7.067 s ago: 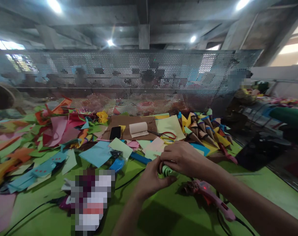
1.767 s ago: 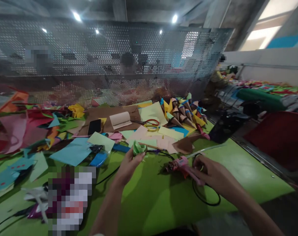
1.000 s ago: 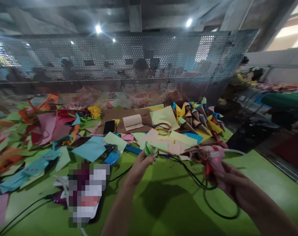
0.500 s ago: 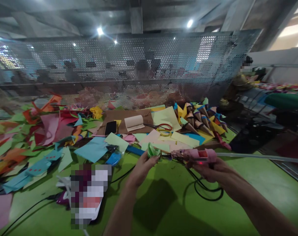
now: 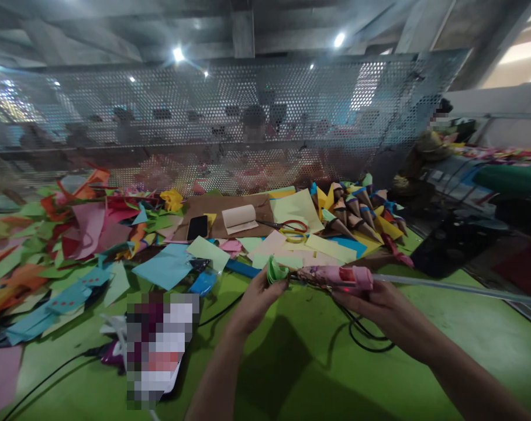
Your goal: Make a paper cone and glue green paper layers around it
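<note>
Between the fingers of my left hand [image 5: 257,301] is a curled green paper piece [image 5: 276,271], rolled like a small flower. My right hand [image 5: 371,304] grips a pink glue gun [image 5: 335,276] with its nozzle pointing left, right at the green paper. Whether the tip touches the paper cannot be made out. A small red light glows on the gun's underside. From its rear a clear glue stick [image 5: 445,285] sticks out to the right. Below, the black cord [image 5: 371,345] loops on the green table [image 5: 462,339].
Red and yellow-handled scissors [image 5: 294,227], a beige paper roll [image 5: 239,218] and a black phone [image 5: 197,228] lie behind my hands. Brown paper cones [image 5: 357,210] stand at back right. Colored paper [image 5: 90,225] is heaped left. A perforated metal screen [image 5: 204,128] rises behind; a person [image 5: 427,146] sits at right.
My right hand has brought the glue gun a little to the left, closer to the green paper. The left hand has turned the paper slightly and stays nearly in place.
</note>
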